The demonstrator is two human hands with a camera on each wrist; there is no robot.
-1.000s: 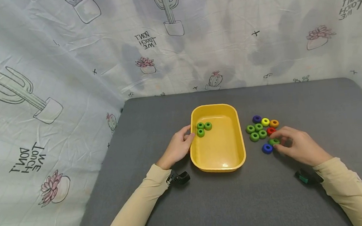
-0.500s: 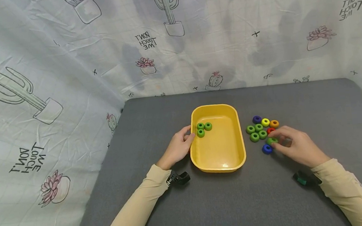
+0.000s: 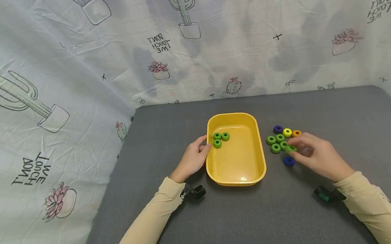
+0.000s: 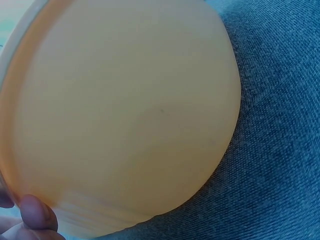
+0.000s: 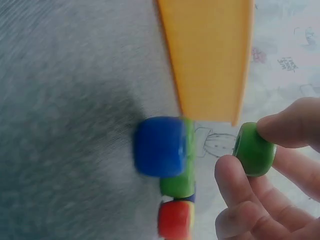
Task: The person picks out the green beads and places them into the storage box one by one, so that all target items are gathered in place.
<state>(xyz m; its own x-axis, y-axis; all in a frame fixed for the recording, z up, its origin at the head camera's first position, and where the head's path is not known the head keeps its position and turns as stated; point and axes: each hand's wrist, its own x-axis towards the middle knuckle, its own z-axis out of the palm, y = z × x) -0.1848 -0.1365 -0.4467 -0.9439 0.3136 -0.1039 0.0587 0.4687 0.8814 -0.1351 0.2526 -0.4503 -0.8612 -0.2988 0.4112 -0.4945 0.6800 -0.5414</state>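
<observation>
My left hand grips the left side of a yellow tray, thumb at the rim and fingers against the outer wall. In the left wrist view the tray's outer wall fills most of the picture, with fingertips at its edge. Inside the tray lie several green beads. Between thumb and fingertips, my right hand pinches another green bead, raised above the table. Below that hand, a red bead shows in the right wrist view, beside a blue bead.
Right of the tray, several loose green beads sit close together. Behind them are a dark blue bead, a yellow bead and an orange bead. A printed curtain hangs behind the grey table.
My right hand has lifted the green bead and carried it slightly left and away from me, over the other beads. The left hand and the tray stay where they were.
</observation>
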